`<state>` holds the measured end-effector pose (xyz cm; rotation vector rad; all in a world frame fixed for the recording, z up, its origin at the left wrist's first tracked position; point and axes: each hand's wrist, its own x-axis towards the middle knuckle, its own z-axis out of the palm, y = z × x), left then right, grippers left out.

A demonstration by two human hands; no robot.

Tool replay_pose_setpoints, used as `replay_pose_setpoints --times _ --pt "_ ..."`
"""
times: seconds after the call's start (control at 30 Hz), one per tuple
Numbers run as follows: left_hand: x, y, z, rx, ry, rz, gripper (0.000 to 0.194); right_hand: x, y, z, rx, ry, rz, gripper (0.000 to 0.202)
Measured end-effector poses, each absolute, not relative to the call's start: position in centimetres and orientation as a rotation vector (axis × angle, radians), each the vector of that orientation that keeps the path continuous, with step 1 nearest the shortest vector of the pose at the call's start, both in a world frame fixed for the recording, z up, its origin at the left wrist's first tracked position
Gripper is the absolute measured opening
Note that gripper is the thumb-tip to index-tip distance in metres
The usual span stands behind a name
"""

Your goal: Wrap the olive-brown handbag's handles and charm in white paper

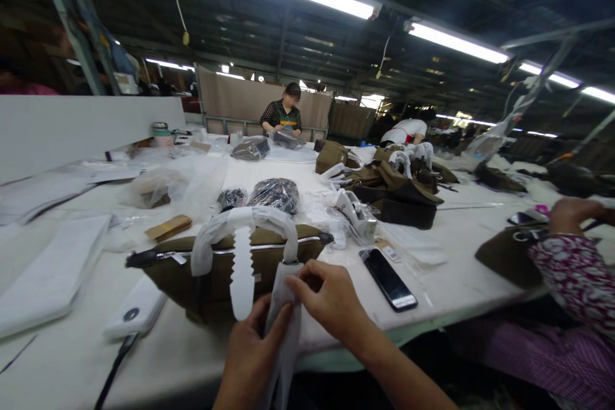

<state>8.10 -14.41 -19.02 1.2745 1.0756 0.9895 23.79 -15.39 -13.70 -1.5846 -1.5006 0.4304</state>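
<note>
An olive-green zippered handbag (221, 269) stands at the table's front edge, its upright handle (276, 216) wrapped in white material. A white notched strip (243, 269) hangs from that handle over the bag's side. My left hand (257, 339) pinches a pale, translucent wrapping strip (282, 320) below the handle's right end. Higher on the same strip, the thumb and fingers of my right hand (324, 291) close on its edge. Whether a strap lies inside the strip cannot be made out.
A black phone (388, 278) lies right of the bag, a white device with a cable (136, 311) left. Behind are brown paper tags (168, 228), plastic-wrapped bundles (273, 196) and piled olive bags (389, 182). A co-worker's patterned sleeve (574, 275) is at right; another person (283, 115) works across the table.
</note>
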Motion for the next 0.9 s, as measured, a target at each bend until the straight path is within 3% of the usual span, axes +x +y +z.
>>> replay_pose_setpoints --times 0.4,0.53,0.63,0.73,0.9 --pt "7.7 -14.4 -18.9 1.258 1.072 0.951 0.059 25.8 -14.4 -13.7 -1.671 -1.438 0.807 0.034" --pt "7.6 -14.4 -18.9 1.140 1.026 0.903 0.064 26.6 -14.1 -14.9 -1.773 -1.489 0.587 0.043" --pt "7.5 -14.4 -19.0 1.099 1.013 0.894 0.065 27.4 -13.9 -16.5 -1.786 -1.426 0.720 0.054" --pt "7.5 -14.4 -18.9 1.063 0.996 0.887 0.066 27.9 -14.4 -17.9 -1.728 -1.326 0.847 0.051" --pt "7.8 -14.7 -18.4 1.074 0.990 0.889 0.064 26.5 -17.0 -16.9 -1.543 -1.255 0.659 0.037"
